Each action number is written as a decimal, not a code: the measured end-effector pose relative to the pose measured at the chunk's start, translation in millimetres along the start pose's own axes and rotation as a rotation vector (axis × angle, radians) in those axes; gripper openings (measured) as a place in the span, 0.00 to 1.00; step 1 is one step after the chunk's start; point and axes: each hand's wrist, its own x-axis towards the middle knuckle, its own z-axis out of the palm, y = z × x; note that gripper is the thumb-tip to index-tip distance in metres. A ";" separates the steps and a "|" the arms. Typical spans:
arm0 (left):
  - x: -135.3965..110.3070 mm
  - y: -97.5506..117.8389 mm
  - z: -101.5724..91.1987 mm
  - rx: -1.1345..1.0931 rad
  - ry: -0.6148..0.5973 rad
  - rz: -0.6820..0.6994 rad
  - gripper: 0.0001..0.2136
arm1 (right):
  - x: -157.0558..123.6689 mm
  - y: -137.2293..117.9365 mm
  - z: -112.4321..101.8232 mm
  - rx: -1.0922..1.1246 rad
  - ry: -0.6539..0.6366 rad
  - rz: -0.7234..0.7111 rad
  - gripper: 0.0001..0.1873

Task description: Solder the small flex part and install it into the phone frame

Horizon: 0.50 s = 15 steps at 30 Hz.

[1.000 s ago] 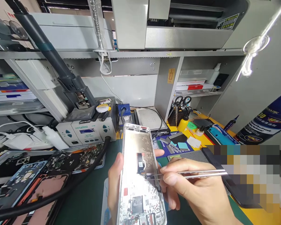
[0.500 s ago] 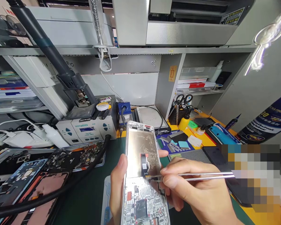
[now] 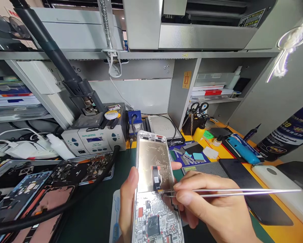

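My left hand grips an opened phone from the left and behind, thumb along its left edge, a fingertip showing past the right edge. The phone is tilted up towards me. Its upper part is a bare metallic plate; below lie printed circuit patterns and a dark square chip. A short black flex cable lies down the middle. My right hand is closed, pinching metal tweezers between thumb and index finger. The tweezers' tips point left, at the cable's lower end; whether they touch it I cannot tell.
Left on the green mat lie opened phones, crossed by a thick black hose. Behind stands a hot-air station. To the right are a dark phone-shaped slab, a teal tool, a yellow bottle and a large spray can.
The view has shifted very slightly. Both hands, the phone and the tweezers keep almost the same positions, with the tips still by the flex cable's lower end.
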 end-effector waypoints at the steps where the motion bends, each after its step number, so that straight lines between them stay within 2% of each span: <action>1: -0.3 0.3 0.8 0.007 0.010 -0.002 0.35 | 0.2 -0.3 0.1 -0.005 0.001 -0.002 0.01; 5: -1.3 0.5 1.5 0.031 0.028 -0.014 0.36 | -0.2 -1.6 -0.1 -0.026 0.004 -0.021 0.01; 15: -1.2 0.2 -5.2 -0.006 -0.025 -0.060 0.35 | 2.0 -2.5 -1.1 -0.115 -0.023 -0.127 0.02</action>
